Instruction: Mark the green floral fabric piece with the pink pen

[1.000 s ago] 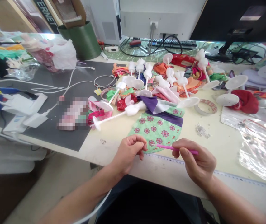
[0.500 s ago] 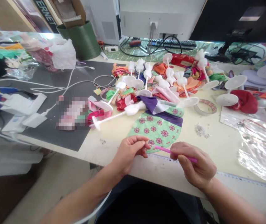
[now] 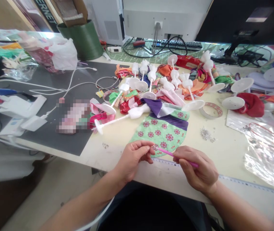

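Observation:
My right hand (image 3: 198, 167) is closed around a thin pink pen-like stick (image 3: 166, 151), its tip pointing left. That tip almost meets the fingertips of my left hand (image 3: 137, 156), which are pinched together; what they hold is too small to make out. Beneath both hands lies a green flowered cloth (image 3: 158, 132) with a purple band, on the table just past a ruler (image 3: 166, 162). A white mini dress form (image 3: 137, 112) on a round base lies on its side behind it. A little pile of clear gems (image 3: 206, 134) sits to the right.
Several white stands with colourful doll clothes (image 3: 151, 77) crowd the back of the table. A roll of tape (image 3: 211, 110) and clear plastic bags (image 3: 264, 160) are on the right. White cables, a power strip (image 3: 23, 109) and a green bin (image 3: 81, 40) occupy the left.
My right hand has shifted slightly left, bringing the pink stick's tip closer to my left fingertips. My left hand stays almost still.

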`<control>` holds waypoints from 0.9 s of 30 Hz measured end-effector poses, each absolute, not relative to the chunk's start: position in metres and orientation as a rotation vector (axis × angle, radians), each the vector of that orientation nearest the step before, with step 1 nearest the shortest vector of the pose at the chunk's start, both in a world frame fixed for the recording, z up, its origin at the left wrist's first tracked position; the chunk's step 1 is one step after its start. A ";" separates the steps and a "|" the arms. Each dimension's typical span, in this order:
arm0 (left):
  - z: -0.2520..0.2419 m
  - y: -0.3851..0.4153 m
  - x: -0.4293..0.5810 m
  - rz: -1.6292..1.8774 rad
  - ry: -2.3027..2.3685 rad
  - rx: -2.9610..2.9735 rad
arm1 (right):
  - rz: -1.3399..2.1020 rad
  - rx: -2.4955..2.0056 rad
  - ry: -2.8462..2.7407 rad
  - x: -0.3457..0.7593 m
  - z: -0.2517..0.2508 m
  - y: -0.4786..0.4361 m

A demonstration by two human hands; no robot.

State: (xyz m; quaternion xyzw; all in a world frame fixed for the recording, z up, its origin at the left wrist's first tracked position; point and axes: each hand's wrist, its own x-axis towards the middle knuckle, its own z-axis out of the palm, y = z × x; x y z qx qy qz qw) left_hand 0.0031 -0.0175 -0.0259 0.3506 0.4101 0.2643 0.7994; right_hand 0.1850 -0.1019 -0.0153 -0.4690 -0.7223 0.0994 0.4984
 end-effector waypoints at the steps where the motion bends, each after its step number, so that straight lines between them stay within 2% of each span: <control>1: -0.026 -0.018 0.003 0.570 0.882 0.759 | 0.241 -1.136 -1.748 0.185 -0.015 -0.102; 11: -0.029 -0.017 -0.002 0.614 0.938 0.972 | 0.236 -1.114 -1.713 0.186 -0.015 -0.103; 20: -0.032 -0.013 -0.017 0.914 0.931 1.947 | 0.180 -1.373 -1.689 0.185 -0.023 -0.098; 27: -0.039 -0.005 -0.012 0.927 0.810 2.209 | 0.180 -1.400 -1.700 0.184 -0.023 -0.094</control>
